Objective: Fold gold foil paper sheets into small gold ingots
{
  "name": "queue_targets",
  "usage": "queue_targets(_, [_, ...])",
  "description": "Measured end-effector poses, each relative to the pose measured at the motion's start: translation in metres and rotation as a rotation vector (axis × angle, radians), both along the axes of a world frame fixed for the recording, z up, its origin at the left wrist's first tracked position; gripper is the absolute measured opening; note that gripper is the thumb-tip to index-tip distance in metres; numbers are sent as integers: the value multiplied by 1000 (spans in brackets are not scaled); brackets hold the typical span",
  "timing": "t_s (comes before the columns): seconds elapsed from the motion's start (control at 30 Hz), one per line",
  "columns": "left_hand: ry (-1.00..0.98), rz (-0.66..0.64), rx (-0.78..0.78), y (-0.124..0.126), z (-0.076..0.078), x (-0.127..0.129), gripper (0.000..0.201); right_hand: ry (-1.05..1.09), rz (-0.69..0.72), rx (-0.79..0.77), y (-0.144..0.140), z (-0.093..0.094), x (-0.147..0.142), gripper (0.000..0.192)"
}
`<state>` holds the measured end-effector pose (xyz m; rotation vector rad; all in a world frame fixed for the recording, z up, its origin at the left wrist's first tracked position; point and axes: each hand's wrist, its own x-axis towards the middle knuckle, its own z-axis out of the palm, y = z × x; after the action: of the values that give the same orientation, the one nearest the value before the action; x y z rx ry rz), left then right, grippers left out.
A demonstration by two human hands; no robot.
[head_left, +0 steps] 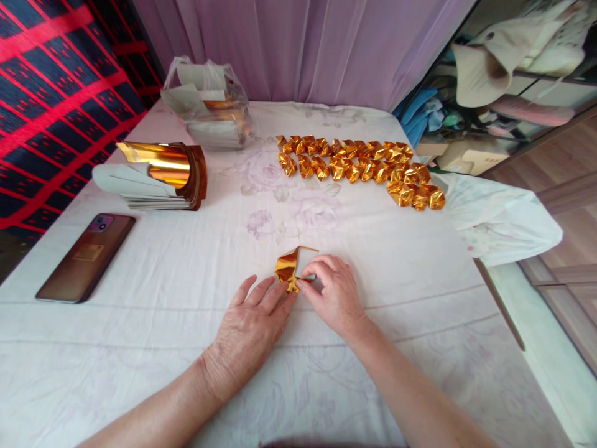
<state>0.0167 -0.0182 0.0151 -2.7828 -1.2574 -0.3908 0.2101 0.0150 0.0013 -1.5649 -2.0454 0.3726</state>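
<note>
A partly folded sheet of gold foil paper [286, 266] lies on the table in front of me, its gold side showing at the left and its pale backing at the right. My left hand [252, 317] rests flat with fingers stretched, the fingertips touching the paper's near left edge. With thumb and forefinger, my right hand [333, 289] pinches the paper's near right edge. Further back to the right stand rows of folded gold paper pieces [352, 168]. At the left, a curved stack of gold foil sheets [170, 165] shows pale backs.
A clear plastic bag [209, 106] with more sheets sits at the back left. A phone [86, 256] lies face down near the left edge. The floral tablecloth [261, 404] hangs over the right side, beside a shelf with a hat [485, 62]. A purple curtain [308, 50] hangs behind.
</note>
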Motion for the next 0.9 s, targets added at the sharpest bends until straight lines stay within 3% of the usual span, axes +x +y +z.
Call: queue_targets(0.9, [-12,11,-22,0,1,1,28,84,111,-53,7,0,11,11])
